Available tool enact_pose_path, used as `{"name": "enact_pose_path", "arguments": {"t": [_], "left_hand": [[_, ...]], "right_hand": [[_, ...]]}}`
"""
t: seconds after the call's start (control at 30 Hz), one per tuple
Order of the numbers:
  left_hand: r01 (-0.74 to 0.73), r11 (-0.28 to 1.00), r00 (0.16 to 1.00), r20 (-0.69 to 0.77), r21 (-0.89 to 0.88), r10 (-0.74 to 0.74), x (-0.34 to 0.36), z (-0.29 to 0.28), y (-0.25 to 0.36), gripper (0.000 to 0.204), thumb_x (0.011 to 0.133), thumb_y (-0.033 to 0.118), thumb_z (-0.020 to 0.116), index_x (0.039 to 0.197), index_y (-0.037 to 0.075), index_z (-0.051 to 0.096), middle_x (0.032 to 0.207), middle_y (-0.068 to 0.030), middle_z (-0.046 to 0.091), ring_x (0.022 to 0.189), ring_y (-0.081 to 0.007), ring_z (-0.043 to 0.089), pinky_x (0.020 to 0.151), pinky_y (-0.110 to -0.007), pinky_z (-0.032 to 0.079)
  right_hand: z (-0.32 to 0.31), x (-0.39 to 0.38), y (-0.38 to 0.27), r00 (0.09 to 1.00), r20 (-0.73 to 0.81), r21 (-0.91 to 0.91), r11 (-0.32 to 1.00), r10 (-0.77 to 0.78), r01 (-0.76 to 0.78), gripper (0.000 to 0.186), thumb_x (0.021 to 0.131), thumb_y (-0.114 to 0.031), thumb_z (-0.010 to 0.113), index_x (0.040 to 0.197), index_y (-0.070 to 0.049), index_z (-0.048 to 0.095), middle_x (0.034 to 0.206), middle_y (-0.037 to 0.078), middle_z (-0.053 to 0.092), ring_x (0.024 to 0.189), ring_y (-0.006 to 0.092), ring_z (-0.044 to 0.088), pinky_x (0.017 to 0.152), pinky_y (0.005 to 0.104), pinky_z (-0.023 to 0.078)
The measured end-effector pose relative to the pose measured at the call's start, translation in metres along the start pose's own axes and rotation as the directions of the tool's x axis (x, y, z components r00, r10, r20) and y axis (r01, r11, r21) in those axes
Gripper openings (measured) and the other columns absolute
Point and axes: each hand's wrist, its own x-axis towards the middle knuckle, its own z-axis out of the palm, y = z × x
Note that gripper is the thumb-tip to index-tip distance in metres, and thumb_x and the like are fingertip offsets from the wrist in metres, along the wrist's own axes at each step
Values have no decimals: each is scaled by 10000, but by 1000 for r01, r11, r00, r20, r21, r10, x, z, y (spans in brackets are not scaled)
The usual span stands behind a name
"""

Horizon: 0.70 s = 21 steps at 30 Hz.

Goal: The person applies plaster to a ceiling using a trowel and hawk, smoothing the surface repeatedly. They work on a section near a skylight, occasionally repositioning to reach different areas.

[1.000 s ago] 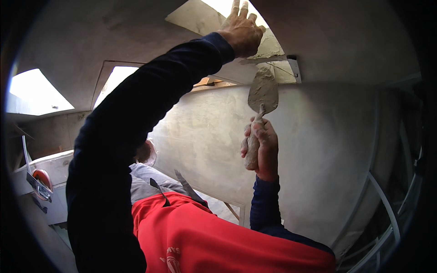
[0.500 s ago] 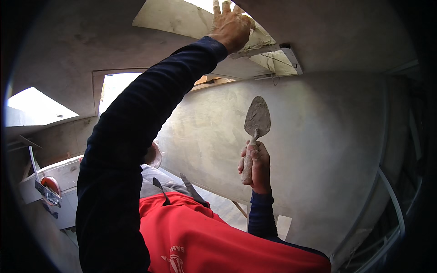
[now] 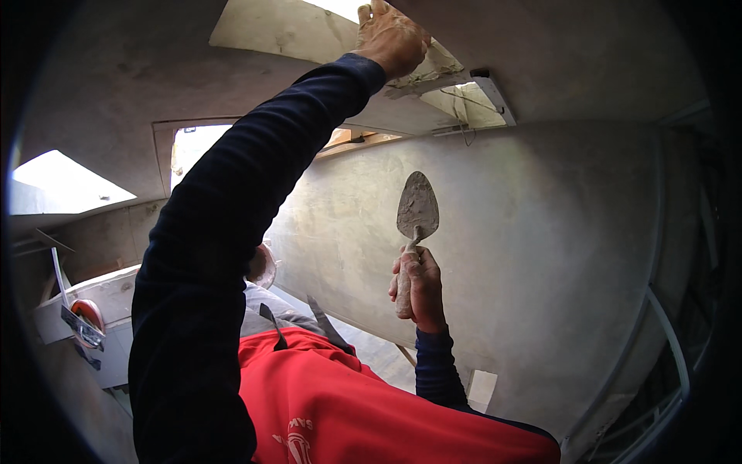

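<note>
My right hand is closed round the plaster-coated handle of a pointed trowel, holding it upright in front of the wall. Grey plaster covers the trowel's leaf-shaped blade. High up, my left arm reaches across to a bright ceiling opening. There my left hand is at the opening's rough edge, its fingers bent and a little apart, with nothing visible in it. The frame's top border lies close above its fingertips, and whether they press on the edge I cannot tell.
A grey plastered wall fills the right side. A smaller opening with a dangling wire is beside my left hand. Lower left, a white board bears an orange roll and a metal tool. Metal framing stands far right.
My right hand has moved slightly left and down with the trowel. My left hand's fingers, spread before, have bent; the hand has barely shifted.
</note>
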Motion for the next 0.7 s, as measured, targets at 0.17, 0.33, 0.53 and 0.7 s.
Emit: {"name": "enact_pose_path", "arguments": {"t": [0.17, 0.33, 0.53, 0.7], "left_hand": [[71, 995, 990, 131, -77, -60, 3, -5, 3, 333, 939, 354, 596, 1177, 187, 758, 1179, -168, 692, 1185, -350, 549, 983, -528, 309], [29, 997, 999, -19, -77, -31, -6, 0, 1, 343, 938, 364, 605, 1224, 223, 732, 1261, -160, 655, 1259, -360, 494, 1010, -525, 285], [13, 999, 988, -156, -43, -19, -11, 4, -1, 397, 920, 447, 681, 1228, 201, 725, 1238, -156, 661, 1241, -361, 508, 1001, -524, 310], [-103, 991, 973, -215, -89, 82, -7, 5, -2, 400, 904, 411, 713, 1192, 135, 734, 1163, -173, 678, 1162, -364, 563, 972, -537, 349]], "right_hand": [[0, 1, 5, 1000, 7, 1, 1000, -8, 8, 303, 1041, -293, 568, 1182, -32, 511, 902, 65, 595, 544, 129, 590, 472, 274, 487], [1, -1, 8, 1000, 3, 17, 1000, 1, -1, 290, 1039, -284, 575, 1181, -40, 511, 902, 65, 598, 541, 126, 589, 471, 273, 486], [3, -1, 12, 1000, -8, 25, 999, 26, -25, 277, 1037, -274, 575, 1177, -43, 513, 896, 68, 597, 534, 128, 587, 466, 274, 484], [2, 0, 17, 1000, -13, 18, 999, 27, -27, 260, 1035, -265, 569, 1157, -43, 512, 885, 70, 596, 529, 138, 586, 462, 283, 483]]}}
